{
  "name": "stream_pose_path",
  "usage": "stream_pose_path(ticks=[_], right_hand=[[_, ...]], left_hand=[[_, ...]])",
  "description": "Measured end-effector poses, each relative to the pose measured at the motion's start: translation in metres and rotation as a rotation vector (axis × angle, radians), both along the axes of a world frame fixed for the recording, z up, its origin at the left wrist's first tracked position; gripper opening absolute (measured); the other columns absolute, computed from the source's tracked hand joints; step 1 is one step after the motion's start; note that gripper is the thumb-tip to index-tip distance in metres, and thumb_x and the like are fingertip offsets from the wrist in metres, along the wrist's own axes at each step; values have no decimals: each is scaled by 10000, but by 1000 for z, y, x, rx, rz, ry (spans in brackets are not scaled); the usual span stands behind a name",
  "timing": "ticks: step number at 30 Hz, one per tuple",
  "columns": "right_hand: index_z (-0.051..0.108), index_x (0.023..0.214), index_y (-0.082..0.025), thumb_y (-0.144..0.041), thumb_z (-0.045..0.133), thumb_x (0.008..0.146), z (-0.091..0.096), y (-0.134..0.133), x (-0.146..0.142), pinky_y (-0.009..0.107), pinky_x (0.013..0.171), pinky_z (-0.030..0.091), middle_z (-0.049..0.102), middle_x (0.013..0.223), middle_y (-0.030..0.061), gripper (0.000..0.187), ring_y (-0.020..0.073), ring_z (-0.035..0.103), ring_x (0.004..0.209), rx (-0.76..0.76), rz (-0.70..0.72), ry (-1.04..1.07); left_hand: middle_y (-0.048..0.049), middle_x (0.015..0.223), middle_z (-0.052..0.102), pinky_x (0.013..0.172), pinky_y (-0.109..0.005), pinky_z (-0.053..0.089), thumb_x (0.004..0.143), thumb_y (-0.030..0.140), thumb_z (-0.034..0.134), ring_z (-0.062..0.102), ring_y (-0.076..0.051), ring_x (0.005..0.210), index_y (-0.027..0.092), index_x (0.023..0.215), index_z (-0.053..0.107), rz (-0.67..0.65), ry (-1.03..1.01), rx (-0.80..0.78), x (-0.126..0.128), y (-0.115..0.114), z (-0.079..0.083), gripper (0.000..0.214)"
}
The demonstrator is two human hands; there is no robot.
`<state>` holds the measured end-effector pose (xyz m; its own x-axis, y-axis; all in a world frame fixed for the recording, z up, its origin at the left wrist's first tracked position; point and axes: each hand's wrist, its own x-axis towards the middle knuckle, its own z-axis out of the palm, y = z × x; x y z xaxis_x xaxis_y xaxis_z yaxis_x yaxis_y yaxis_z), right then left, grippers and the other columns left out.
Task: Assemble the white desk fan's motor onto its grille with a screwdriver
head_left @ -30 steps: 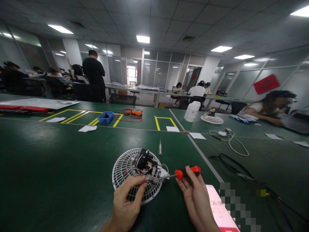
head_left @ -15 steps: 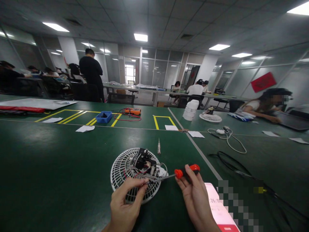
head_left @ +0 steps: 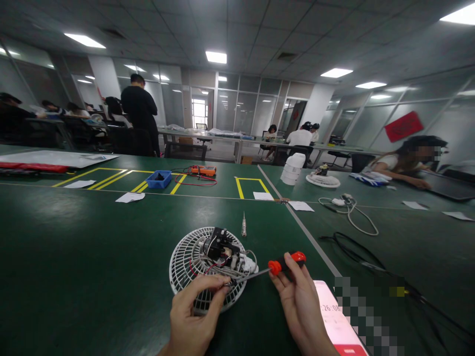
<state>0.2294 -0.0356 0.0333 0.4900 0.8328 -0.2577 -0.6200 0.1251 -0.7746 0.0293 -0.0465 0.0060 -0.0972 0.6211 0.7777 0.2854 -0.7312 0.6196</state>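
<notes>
My right hand (head_left: 299, 296) is closed around the red and black handle of a screwdriver (head_left: 284, 263). The shaft points left, its tip meeting the fingertips of my left hand (head_left: 198, 309). Thumb and forefinger of that hand are pinched together at the tip; whatever small thing lies between them is too hidden to name. Both hands are above the near right side of a white round fan grille (head_left: 181, 257). On the grille rests a black motor assembly (head_left: 218, 243) with red and grey wires and a white plug. Part of the grille is covered by my left hand.
A small clear-handled screwdriver (head_left: 244, 226) lies beyond the grille. Farther back are a blue bin (head_left: 159, 179), an orange multimeter (head_left: 203, 170) and a white cylindrical part (head_left: 293, 169). Black cable (head_left: 356, 254) and a lit phone (head_left: 334, 316) lie at right. A person leans over the table's right end.
Almost nothing differs. Both hands, the screwdriver and the grille hold the same places, apart from a very slight shift of the whole view.
</notes>
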Motion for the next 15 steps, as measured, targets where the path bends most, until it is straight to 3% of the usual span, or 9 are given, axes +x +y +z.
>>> stream_pose_path(ticks=[7,15], right_hand=[[609,880,-241,-315,989,518,6,0,-4,273,635,613,692,773,-65,529,170,723,707,-24,12,5],[616,938,-244,-299,978,535,9,-2,-5,305,698,620,694,792,-72,545,177,729,737,56,26,-18]], left_hand=[[25,888,779,747,-164,620,842,117,715,747,-99,743,217,1000,685,-5,-17,-58,1,-2,1,190],[7,902,782,737,-186,622,845,139,728,742,-111,734,208,1010,689,49,-13,-72,-3,1,-5,183]])
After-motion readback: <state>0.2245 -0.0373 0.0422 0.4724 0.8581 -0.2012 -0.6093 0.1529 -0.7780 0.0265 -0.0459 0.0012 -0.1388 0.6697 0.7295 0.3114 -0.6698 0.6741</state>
